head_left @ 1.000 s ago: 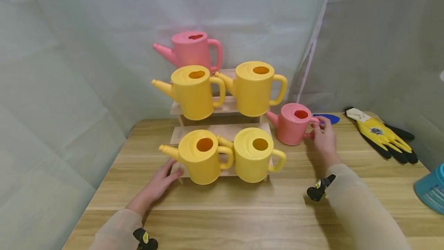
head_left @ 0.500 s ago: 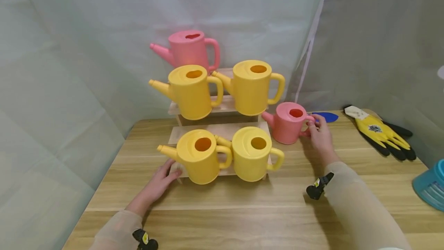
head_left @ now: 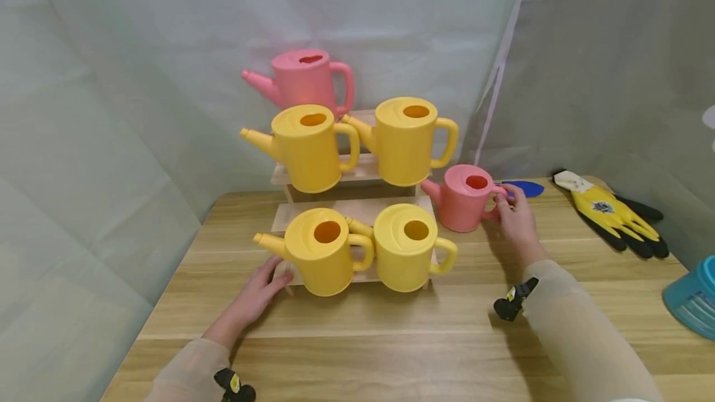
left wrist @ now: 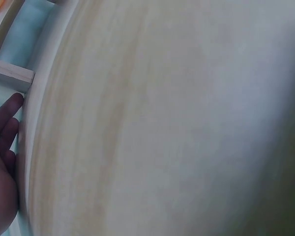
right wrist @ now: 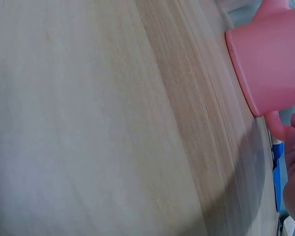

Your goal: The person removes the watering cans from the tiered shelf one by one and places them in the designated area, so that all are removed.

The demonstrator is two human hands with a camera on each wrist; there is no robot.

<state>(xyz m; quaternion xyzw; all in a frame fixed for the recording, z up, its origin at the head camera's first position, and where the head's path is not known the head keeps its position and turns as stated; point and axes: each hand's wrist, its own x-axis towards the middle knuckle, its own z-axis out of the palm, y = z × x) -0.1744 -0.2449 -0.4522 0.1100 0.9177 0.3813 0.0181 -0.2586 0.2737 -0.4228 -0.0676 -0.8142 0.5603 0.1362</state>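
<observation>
1. Head view: a wooden stand [head_left: 357, 207] rises from the table [head_left: 357, 352], with two yellow watering cans [head_left: 318, 259] on its lowest step [head_left: 366, 275], two higher up [head_left: 309, 157] and an upper pink can [head_left: 306, 85] at its top.
2. Just right of the stand, a lower pink can [head_left: 460, 206] is upright on the table, spout toward the stand; the right hand [head_left: 518, 222] grasps its handle [head_left: 499, 190] with the fingers.
3. At the stand's left, the left hand [head_left: 256, 290] touches the lowest step's end, fingers uncurled.
4. Left wrist view: fingertips partly hidden from the head camera reach beside a board end [left wrist: 12, 70].
5. Right wrist view: the lower pink can's bottom rim [right wrist: 243, 78] shows at the tabletop.
6. Farther right of the stand: a blue object [head_left: 526, 189], yellow-and-black gloves [head_left: 611, 213] and a cropped teal container [head_left: 692, 299].
</observation>
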